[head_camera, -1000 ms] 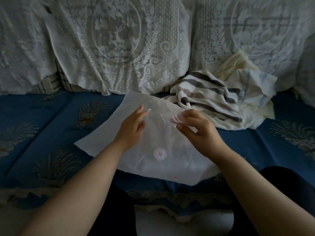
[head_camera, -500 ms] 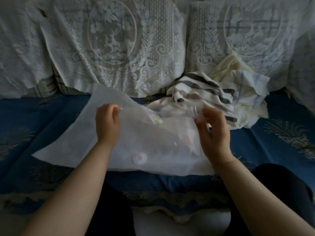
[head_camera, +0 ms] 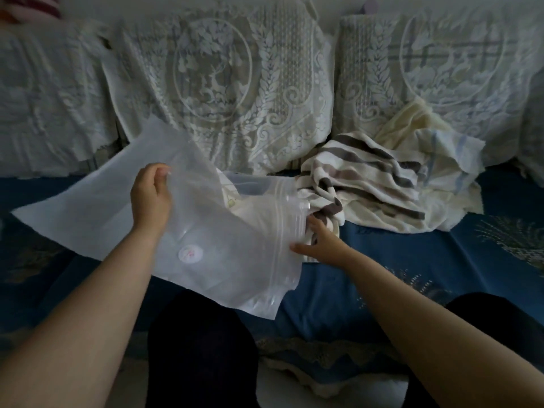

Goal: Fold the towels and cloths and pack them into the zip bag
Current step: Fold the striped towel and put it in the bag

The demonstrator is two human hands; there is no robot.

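A translucent white zip bag [head_camera: 223, 260] with a round valve [head_camera: 190, 254] is held up over the blue sofa seat, its zip mouth facing right and gaping open. My left hand [head_camera: 151, 201] pinches the bag's upper layer near its far edge. At the mouth, my right hand [head_camera: 321, 242] grips the zip strip, fingertips close to the striped towel [head_camera: 362, 178]. That brown-and-white striped towel lies crumpled on the seat beside a cream cloth [head_camera: 412, 122] and a white cloth with blue lines [head_camera: 450, 163]. Something pale shows inside the bag's mouth [head_camera: 232, 201].
Lace-covered back cushions [head_camera: 235, 83] stand behind the seat. The blue patterned seat cover [head_camera: 412, 260] stretches right and left of the bag. My dark-clothed knees [head_camera: 200, 348] are at the seat's front edge.
The bag has been lifted off the seat and swung left, and its mouth has opened. My right hand moved down and right to the zip edge; my left rose with the upper layer.
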